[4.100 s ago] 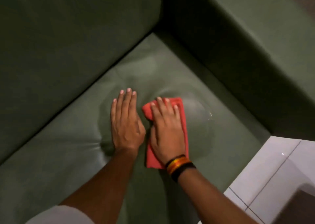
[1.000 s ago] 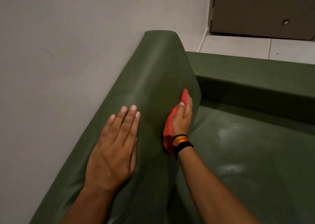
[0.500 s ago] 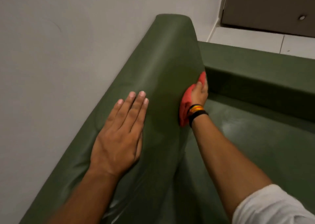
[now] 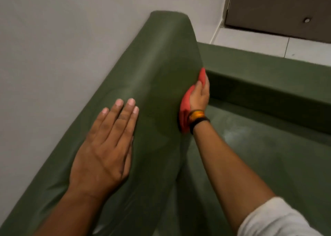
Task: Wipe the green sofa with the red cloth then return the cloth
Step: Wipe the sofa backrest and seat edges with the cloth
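Observation:
The green sofa (image 4: 161, 61) fills the view, its backrest running up the middle and its seat at lower right. My right hand (image 4: 199, 95) presses the red cloth (image 4: 184, 106) flat against the front face of the backrest, near the corner with the armrest. Most of the cloth is hidden behind the hand; its red edge shows above the fingertips and below the palm. My left hand (image 4: 105, 151) lies flat on top of the backrest, fingers together, holding nothing.
A pale wall (image 4: 62, 47) stands right behind the backrest on the left. The sofa's armrest (image 4: 268, 74) crosses the right side. Beyond it are white floor tiles (image 4: 259, 43) and a brown door (image 4: 279, 9).
Four seconds ago both hands were on the seat, the right wiping there. In the last second the right hand slid the cloth along the backrest face toward the armrest corner; the left hand stayed put.

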Demonstrator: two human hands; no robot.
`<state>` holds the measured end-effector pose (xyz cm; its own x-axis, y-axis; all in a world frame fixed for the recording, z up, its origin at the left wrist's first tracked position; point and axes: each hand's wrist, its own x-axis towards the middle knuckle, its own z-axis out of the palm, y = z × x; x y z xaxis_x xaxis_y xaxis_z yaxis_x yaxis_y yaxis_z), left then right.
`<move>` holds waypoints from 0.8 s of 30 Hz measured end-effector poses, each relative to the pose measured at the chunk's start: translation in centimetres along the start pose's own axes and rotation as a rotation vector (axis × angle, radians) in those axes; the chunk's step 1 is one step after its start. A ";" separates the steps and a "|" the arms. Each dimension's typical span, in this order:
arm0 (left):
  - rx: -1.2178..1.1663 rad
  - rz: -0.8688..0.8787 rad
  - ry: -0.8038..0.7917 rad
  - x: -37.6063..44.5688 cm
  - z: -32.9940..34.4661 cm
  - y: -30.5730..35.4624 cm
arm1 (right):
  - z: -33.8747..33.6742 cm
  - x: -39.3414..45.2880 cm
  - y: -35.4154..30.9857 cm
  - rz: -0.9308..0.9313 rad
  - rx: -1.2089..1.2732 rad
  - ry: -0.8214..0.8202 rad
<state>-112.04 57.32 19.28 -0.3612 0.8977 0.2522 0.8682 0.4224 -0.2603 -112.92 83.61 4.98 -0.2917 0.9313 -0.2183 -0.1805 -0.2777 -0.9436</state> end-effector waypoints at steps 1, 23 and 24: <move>0.003 0.002 -0.007 0.0 0.0 -0.1 | -1.0 -0.5 1.0 0.111 0.012 0.046; 0.032 -0.006 0.004 -0.8 0.0 0.2 | -6.4 -12.0 3.8 0.312 -0.038 0.031; 0.036 -0.001 0.006 -0.9 0.0 0.2 | -6.8 -13.9 3.1 0.310 -0.014 0.019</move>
<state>-111.53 56.61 18.95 -0.3601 0.8966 0.2579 0.8548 0.4278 -0.2938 -103.00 71.46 3.42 -0.3129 0.8068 -0.5011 -0.0726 -0.5464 -0.8344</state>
